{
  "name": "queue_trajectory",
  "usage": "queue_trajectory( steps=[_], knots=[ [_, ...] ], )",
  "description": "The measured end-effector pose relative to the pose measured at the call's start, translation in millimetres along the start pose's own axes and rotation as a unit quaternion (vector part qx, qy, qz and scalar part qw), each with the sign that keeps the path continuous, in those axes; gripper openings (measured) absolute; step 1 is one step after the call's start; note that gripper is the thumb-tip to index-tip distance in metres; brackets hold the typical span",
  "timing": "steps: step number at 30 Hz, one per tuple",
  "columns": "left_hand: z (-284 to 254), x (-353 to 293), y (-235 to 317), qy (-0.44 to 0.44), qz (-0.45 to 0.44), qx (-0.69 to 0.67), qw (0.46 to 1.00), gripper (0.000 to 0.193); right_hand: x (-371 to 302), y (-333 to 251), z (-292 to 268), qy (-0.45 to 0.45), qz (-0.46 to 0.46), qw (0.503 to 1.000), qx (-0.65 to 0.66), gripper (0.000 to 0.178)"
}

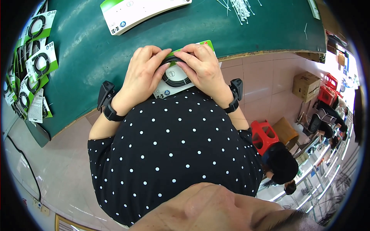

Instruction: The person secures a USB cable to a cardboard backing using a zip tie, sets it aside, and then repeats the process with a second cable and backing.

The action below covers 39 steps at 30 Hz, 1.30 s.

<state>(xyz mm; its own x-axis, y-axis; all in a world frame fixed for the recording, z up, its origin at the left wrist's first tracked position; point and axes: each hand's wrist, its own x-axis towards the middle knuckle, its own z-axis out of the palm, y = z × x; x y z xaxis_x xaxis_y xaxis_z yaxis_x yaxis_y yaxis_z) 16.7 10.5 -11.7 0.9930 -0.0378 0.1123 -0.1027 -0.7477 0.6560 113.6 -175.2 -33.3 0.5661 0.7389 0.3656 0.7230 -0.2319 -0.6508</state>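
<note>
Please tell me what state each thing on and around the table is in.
Cable: coiled, on the card
Card: tilted, partly covered by cable and hands
Left hand: closed on the cable
Right hand: closed on the cable
Card stack: piled, top card without cable
Ties: loose, clustered
Carded cables: coiled, heaped

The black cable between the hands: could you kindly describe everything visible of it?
The black cable is coiled into a ring of several turns, smooth and plastic-looking. It lies on a white-and-green card at the near edge of the green table. The left hand and right hand pinch its upper part, partly hiding it; its ends cannot be made out.
</note>
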Motion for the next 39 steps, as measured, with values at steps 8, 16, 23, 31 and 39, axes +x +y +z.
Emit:
queue_trajectory(
  steps=[8,16,23,31,39],
  knots=[
    [-23.0,20.7,-10.8,-0.145,-0.138,-0.217,0.955,0.030,4.3,0.1,0.9,0.019,-0.021,0.999,0.021,0.030],
    [-16.5,11.2,-23.5,-0.135,-0.270,-0.488,0.819,0.023,10.9,-19.0,-6.5,0.061,-0.076,0.995,-0.018,0.031],
    [-14.2,0.2,-11.4,-0.057,-0.301,-0.555,0.773,0.022,2.7,-38.6,6.1,-0.026,-0.047,0.999,-0.001,0.026],
    [-6.3,-14.9,-6.0,-0.001,-0.313,-0.553,0.772,0.025,0.1,-37.4,4.9,-0.079,-0.076,0.993,0.033,0.025],
    [-7.2,-13.4,-5.9,0.019,-0.293,-0.565,0.771,0.023,5.8,-27.6,0.9,0.117,-0.035,0.992,0.016,0.023]
  ],
)
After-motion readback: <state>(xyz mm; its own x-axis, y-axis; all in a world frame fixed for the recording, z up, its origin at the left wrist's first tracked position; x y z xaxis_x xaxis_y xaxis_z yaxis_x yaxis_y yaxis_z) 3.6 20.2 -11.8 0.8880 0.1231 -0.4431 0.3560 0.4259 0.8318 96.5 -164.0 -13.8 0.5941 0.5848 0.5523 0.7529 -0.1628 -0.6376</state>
